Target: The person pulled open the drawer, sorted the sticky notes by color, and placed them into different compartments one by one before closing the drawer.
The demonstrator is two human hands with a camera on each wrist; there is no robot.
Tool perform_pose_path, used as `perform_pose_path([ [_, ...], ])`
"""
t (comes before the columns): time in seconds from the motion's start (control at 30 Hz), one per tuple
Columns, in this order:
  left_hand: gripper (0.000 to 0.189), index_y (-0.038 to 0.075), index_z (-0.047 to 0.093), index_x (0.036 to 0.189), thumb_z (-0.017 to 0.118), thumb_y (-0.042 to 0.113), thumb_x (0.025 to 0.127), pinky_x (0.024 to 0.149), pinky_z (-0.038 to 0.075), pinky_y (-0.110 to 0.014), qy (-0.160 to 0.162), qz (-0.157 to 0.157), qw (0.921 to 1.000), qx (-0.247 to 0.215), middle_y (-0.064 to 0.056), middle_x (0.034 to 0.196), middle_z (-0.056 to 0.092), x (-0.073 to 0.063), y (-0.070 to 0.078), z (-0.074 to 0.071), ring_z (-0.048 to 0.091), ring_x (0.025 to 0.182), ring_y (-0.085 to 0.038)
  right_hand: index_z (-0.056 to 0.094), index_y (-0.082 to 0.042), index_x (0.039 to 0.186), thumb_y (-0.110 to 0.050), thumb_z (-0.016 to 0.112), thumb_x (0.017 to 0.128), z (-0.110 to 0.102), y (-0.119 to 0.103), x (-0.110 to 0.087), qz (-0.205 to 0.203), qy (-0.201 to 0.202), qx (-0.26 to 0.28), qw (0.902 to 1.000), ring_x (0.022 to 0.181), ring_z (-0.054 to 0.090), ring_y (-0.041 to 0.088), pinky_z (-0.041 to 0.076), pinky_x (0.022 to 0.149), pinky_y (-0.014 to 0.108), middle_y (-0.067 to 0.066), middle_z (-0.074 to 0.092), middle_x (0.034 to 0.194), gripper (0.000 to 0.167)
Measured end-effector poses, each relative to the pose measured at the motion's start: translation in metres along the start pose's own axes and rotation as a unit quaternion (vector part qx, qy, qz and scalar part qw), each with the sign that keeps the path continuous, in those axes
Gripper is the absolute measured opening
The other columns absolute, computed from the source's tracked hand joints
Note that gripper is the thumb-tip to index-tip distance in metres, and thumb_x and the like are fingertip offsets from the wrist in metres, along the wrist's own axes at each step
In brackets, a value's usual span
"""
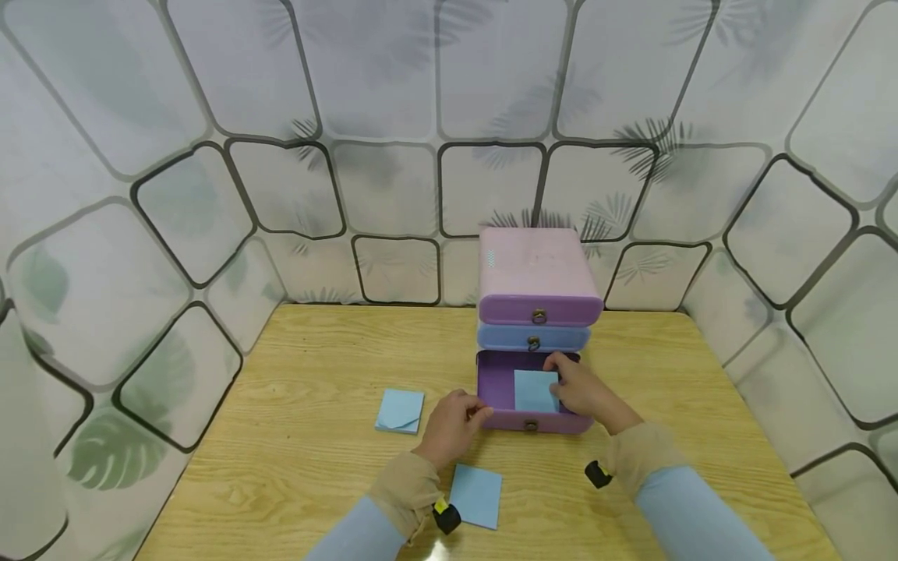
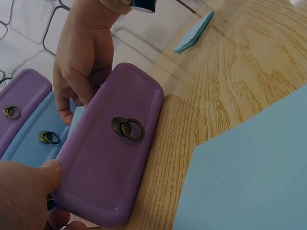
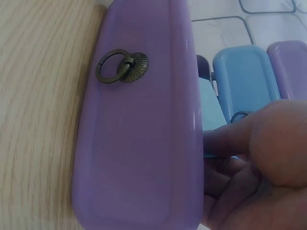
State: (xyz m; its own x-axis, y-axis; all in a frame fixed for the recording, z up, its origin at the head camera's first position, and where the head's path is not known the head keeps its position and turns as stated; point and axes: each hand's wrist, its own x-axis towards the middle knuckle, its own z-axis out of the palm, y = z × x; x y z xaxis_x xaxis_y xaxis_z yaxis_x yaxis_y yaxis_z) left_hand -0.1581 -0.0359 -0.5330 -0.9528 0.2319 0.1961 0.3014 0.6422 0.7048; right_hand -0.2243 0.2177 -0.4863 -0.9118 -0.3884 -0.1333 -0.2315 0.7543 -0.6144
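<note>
A small chest of drawers (image 1: 539, 261) has its purple bottom drawer (image 1: 500, 421) pulled out. My left hand (image 1: 449, 428) grips this drawer's front left corner, thumb on the front panel and fingers curled behind it. Inside the drawer lies a light blue square of paper (image 1: 535, 391), like a sticky note pad. My right hand (image 1: 582, 389) reaches over the drawer's right side and holds the square's right edge. In the right wrist view the thumb (image 3: 228, 139) lies against the paper (image 3: 211, 108), and the tall drawer front (image 3: 139, 129) hides part of the fingers.
One light blue pad (image 1: 401, 411) with a lifted corner lies left of the drawer, and another (image 1: 477, 496) near my left wrist. A further pad (image 2: 194, 31) shows past my right wrist. The blue middle drawer (image 1: 505, 338) and purple top drawer (image 1: 505, 309) are closed.
</note>
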Motion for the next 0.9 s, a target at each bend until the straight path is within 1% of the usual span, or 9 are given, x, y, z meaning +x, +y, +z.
perform_pose_path([
  [0.1,0.018,0.017,0.075,0.09,0.064,0.031,0.093,0.059,0.043,-0.022,-0.001,0.0,1.0,0.001,0.009,0.076,0.052,0.0,-0.001,0.001,0.048,0.066,-0.005,0.048,-0.004,0.119,0.0,0.052,0.093,0.002,-0.002,0.001,0.003,-0.009,-0.008,0.9999,0.073,0.05,0.023,0.042,0.07,0.039,0.017,0.059,0.111,0.027],
  [0.23,0.017,0.018,0.074,0.089,0.064,0.031,0.093,0.058,0.042,-0.022,0.002,0.0,1.0,0.002,0.009,0.075,0.052,0.0,-0.001,0.001,0.047,0.066,-0.006,0.049,-0.005,0.116,0.0,0.054,0.092,0.006,-0.002,0.003,0.006,-0.013,-0.016,0.9998,0.079,0.052,0.023,0.043,0.072,0.04,0.013,0.06,0.101,0.026],
  [0.3,0.017,0.018,0.074,0.087,0.064,0.031,0.093,0.058,0.041,-0.022,0.004,0.003,1.0,0.003,0.009,0.074,0.051,0.0,-0.001,0.001,0.047,0.065,-0.006,0.049,-0.004,0.116,0.001,0.054,0.091,0.008,0.0,0.005,0.007,-0.016,-0.016,0.9997,0.078,0.051,0.024,0.042,0.071,0.04,0.012,0.06,0.098,0.026],
  [0.43,0.018,0.018,0.074,0.086,0.064,0.032,0.093,0.057,0.041,-0.021,0.006,0.009,0.9999,0.003,0.01,0.074,0.051,0.0,-0.001,0.0,0.046,0.064,-0.005,0.05,-0.004,0.117,0.001,0.054,0.09,0.012,0.003,0.006,0.006,-0.016,-0.022,0.9996,0.077,0.051,0.023,0.042,0.071,0.04,0.012,0.06,0.099,0.028],
  [0.5,0.018,0.017,0.074,0.086,0.065,0.032,0.092,0.057,0.041,-0.021,0.007,0.011,0.9999,0.003,0.01,0.074,0.051,0.0,0.0,0.0,0.046,0.064,-0.005,0.05,-0.004,0.116,0.002,0.054,0.089,0.014,0.004,0.007,0.002,-0.016,-0.027,0.9995,0.077,0.051,0.024,0.042,0.071,0.04,0.013,0.06,0.096,0.029],
  [0.6,0.018,0.017,0.074,0.086,0.065,0.031,0.092,0.057,0.041,-0.021,0.007,0.011,0.9999,0.003,0.009,0.074,0.051,0.0,0.0,0.0,0.046,0.064,-0.005,0.052,-0.005,0.113,0.002,0.056,0.088,0.015,0.005,0.008,0.004,-0.013,-0.037,0.9992,0.078,0.05,0.023,0.042,0.071,0.04,0.011,0.059,0.096,0.027],
  [0.67,0.018,0.017,0.074,0.086,0.065,0.031,0.092,0.057,0.041,-0.021,0.007,0.009,0.9999,0.005,0.009,0.074,0.051,0.0,0.001,-0.001,0.046,0.064,-0.005,0.052,-0.005,0.111,0.002,0.057,0.088,0.015,0.005,0.009,0.004,-0.015,-0.044,0.9989,0.076,0.05,0.022,0.042,0.07,0.039,0.009,0.058,0.092,0.025],
  [0.9,0.02,0.016,0.073,0.086,0.063,0.032,0.093,0.057,0.041,-0.021,0.006,0.008,0.9998,0.015,0.008,0.075,0.05,-0.001,0.002,-0.001,0.046,0.064,-0.006,0.057,-0.006,0.109,-0.002,0.062,0.089,0.015,0.003,0.01,0.02,-0.024,-0.069,0.9971,0.078,0.053,0.022,0.045,0.069,0.04,0.011,0.06,0.099,0.021],
])
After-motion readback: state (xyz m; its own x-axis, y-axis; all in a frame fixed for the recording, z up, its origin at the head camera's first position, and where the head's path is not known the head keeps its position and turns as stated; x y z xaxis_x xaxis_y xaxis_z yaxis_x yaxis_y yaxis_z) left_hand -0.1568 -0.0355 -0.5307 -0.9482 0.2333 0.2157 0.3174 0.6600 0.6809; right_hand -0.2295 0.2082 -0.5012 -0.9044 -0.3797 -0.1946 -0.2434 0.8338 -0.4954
